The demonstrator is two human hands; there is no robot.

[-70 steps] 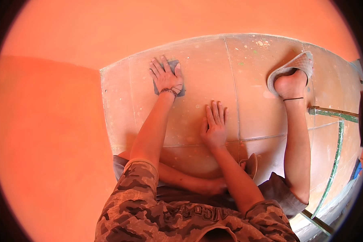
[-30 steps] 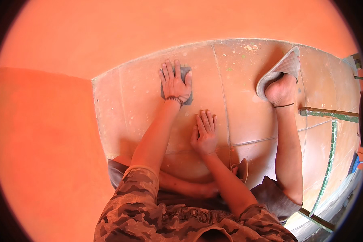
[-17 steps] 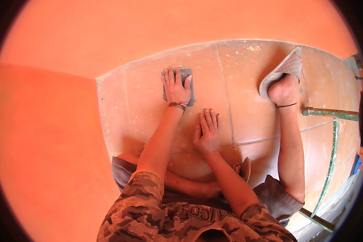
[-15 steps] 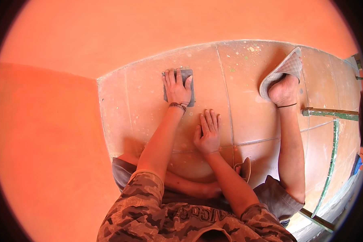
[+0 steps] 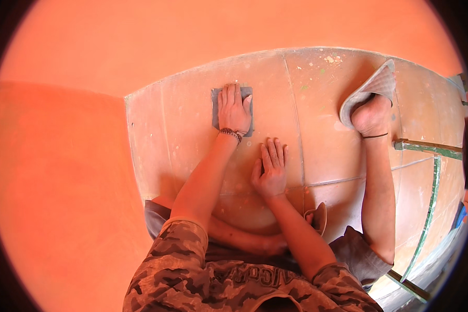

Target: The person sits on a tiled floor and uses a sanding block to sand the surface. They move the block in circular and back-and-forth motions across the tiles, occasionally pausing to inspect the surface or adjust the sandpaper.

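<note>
One sanding pad [image 5: 233, 106], two hands flat.

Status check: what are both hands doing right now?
Left hand flat on grey pad. Right hand spread on bare tile floor. Nothing between them.

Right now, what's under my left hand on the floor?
A flat grey rectangular pad lies under the left hand, pressed against the tiled floor. Its edges show around the palm and fingers; its middle and the tile beneath it are covered.
</note>
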